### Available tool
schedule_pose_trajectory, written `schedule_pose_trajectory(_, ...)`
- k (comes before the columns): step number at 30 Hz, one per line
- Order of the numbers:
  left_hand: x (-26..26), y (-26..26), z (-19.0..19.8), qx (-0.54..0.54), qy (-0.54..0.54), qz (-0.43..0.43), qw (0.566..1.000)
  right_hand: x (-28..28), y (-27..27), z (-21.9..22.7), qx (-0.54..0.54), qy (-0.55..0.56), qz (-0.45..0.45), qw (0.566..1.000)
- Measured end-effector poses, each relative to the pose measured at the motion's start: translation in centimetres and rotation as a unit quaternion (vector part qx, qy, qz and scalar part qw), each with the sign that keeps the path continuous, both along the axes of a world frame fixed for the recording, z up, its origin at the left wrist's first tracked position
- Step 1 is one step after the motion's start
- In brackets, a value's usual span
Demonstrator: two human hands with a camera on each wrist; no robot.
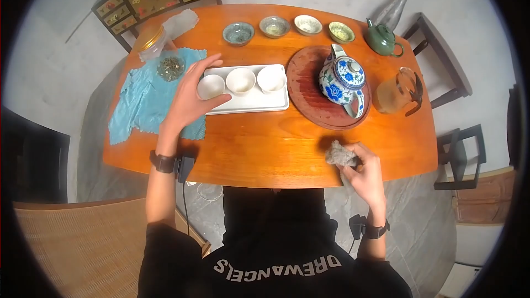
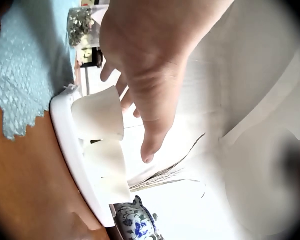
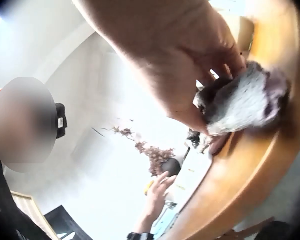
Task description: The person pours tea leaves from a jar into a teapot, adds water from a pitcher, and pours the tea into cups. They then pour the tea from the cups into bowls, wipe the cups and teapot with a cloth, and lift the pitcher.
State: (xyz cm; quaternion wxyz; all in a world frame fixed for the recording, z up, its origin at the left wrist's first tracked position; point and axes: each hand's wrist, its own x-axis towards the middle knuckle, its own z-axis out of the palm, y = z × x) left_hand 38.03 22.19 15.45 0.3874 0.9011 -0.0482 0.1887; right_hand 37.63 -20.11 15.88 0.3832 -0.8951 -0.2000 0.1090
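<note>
Head view, left hand: the left hand [image 1: 190, 96] reaches over the left end of the white tray [image 1: 279, 102], fingers spread and relaxed around the leftmost white cup [image 1: 211, 86], thumb at the cup's 5 o'clock side; whether skin touches the cup cannot be told.
Head view, cups: two more white cups [image 1: 256, 80] sit in a row at 3 o'clock of that cup.
Head view, right hand: the right hand [image 1: 364, 174] grasps a crumpled grey cloth [image 1: 341, 154] on the tabletop [image 1: 265, 149], the cloth at 11 o'clock of the palm.
Head view, surroundings: a blue-and-white teapot [image 1: 342, 80] stands on a round wooden tray [image 1: 309, 96]; a blue cloth [image 1: 141, 96] lies at 9 o'clock of the white tray.
Left wrist view: the fingers [image 2: 150, 145] hang loose just above the nearest cup.
Right wrist view: the fingertips [image 3: 225, 65] pinch the grey cloth against the tabletop edge.
</note>
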Motion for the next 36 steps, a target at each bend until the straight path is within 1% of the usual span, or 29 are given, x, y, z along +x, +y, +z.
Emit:
schedule_pose_trajectory(1, 0.3, 0.1, 0.1, 0.002, 0.002, -0.013, 1.000, -0.1, 0.9, 1.0, -0.003, -0.004, -0.002, 1.000)
schedule_pose_trajectory(2, 0.7, 0.5, 0.1, -0.001, -0.003, -0.017, 1.000, 0.0, 2.5, 1.9, 0.050, -0.043, -0.011, 0.998)
schedule_pose_trajectory(3, 1.0, 1.1, -0.3, -0.001, -0.031, -0.023, 0.999, 0.2, 4.0, 2.9, 0.102, -0.081, -0.020, 0.991)
schedule_pose_trajectory(4, 1.2, 1.6, -0.7, -0.001, -0.061, -0.029, 0.998, 0.7, 5.5, 3.9, 0.117, -0.110, -0.018, 0.987)
schedule_pose_trajectory(5, 1.4, 2.1, -1.1, -0.005, -0.066, -0.030, 0.997, 1.5, 6.9, 5.1, 0.133, -0.140, -0.015, 0.981)
schedule_pose_trajectory(6, 1.4, 2.6, -1.5, -0.039, -0.098, -0.026, 0.994, 2.5, 7.9, 6.4, 0.081, -0.149, 0.000, 0.986)
schedule_pose_trajectory(7, 1.4, 3.0, -1.9, -0.072, -0.129, -0.021, 0.989, 3.2, 9.5, 7.7, 0.076, -0.156, 0.002, 0.985)
schedule_pose_trajectory(8, 1.3, 3.2, -2.1, -0.076, -0.129, -0.021, 0.988, 4.4, 10.7, 8.0, 0.084, -0.170, 0.035, 0.981)
schedule_pose_trajectory(9, 1.2, 3.3, -2.3, -0.007, -0.165, -0.005, 0.986, 5.6, 11.8, 8.2, 0.092, -0.184, 0.070, 0.976)
schedule_pose_trajectory(10, 1.1, 3.5, -2.4, 0.063, -0.200, 0.011, 0.978, 6.7, 12.9, 8.5, 0.090, -0.183, 0.070, 0.976)
schedule_pose_trajectory(12, 0.8, 3.4, -2.4, 0.059, -0.202, 0.017, 0.978, 8.6, 15.0, 8.8, 0.011, -0.257, 0.126, 0.958)
schedule_pose_trajectory(13, 0.6, 3.4, -2.4, 0.056, -0.204, 0.022, 0.977, 9.5, 15.6, 8.2, 0.008, -0.256, 0.129, 0.958)
schedule_pose_trajectory(14, 0.5, 3.4, -2.4, 0.052, -0.203, 0.025, 0.977, 10.2, 16.4, 7.4, -0.059, -0.337, 0.151, 0.927)
schedule_pose_trajectory(15, 0.6, 3.5, -2.5, 0.051, -0.210, 0.029, 0.976, 10.6, 16.9, 6.9, -0.126, -0.414, 0.172, 0.885)
schedule_pose_trajectory(16, 0.6, 3.6, -2.6, 0.049, -0.216, 0.033, 0.975, 10.8, 17.1, 6.7, -0.123, -0.364, 0.174, 0.907)
schedule_pose_trajectory(17, 0.7, 3.6, -2.6, 0.044, -0.216, 0.037, 0.975, 10.9, 17.5, 7.0, -0.127, -0.363, 0.179, 0.905)
schedule_pose_trajectory(19, 0.6, 3.7, -2.6, 0.034, -0.225, 0.039, 0.973, 11.0, 18.0, 7.8, -0.036, -0.209, 0.152, 0.965)
schedule_pose_trajectory(20, 0.6, 3.7, -2.6, 0.030, -0.222, 0.042, 0.974, 10.8, 18.3, 8.8, -0.078, -0.147, 0.141, 0.976)
schedule_pose_trajectory(21, 0.7, 3.7, -2.6, 0.025, -0.233, 0.040, 0.971, 11.0, 18.3, 8.7, -0.082, -0.144, 0.143, 0.976)
schedule_pose_trajectory(23, 0.8, 3.7, -2.6, 0.015, -0.243, 0.039, 0.969, 11.5, 17.8, 8.7, -0.061, -0.135, 0.182, 0.972)
schedule_pose_trajectory(24, 0.8, 3.7, -2.7, 0.015, -0.250, 0.039, 0.967, 11.6, 17.7, 9.0, -0.032, -0.118, 0.187, 0.975)
schedule_pose_trajectory(25, 0.8, 3.7, -2.7, 0.014, -0.257, 0.039, 0.965, 11.7, 17.4, 9.0, -0.035, -0.117, 0.188, 0.975)
schedule_pose_trajectory(27, 0.7, 3.7, -2.7, 0.008, -0.261, 0.039, 0.964, 11.8, 16.8, 9.1, 0.030, -0.091, 0.171, 0.981)
schedule_pose_trajectory(28, 0.8, 3.7, -2.7, 0.006, -0.266, 0.037, 0.963, 11.9, 16.6, 8.9, 0.035, -0.120, 0.177, 0.976)
schedule_pose_trajectory(29, 0.8, 3.7, -2.7, 0.003, -0.265, 0.039, 0.963, 12.1, 16.3, 9.0, 0.032, -0.118, 0.179, 0.976)
schedule_pose_trajectory(31, 0.8, 3.7, -2.9, 0.014, -0.265, 0.041, 0.963, 12.4, 15.8, 9.5, 0.021, -0.063, 0.181, 0.981)
schedule_pose_trajectory(35, 1.0, 3.8, -3.2, 0.005, -0.269, 0.037, 0.963, 12.2, 15.7, 10.3, 0.005, -0.097, 0.171, 0.980)
schedule_pose_trajectory(36, 1.1, 3.8, -3.2, 0.007, -0.277, 0.035, 0.960, 12.4, 15.7, 10.1, 0.014, -0.106, 0.181, 0.978)
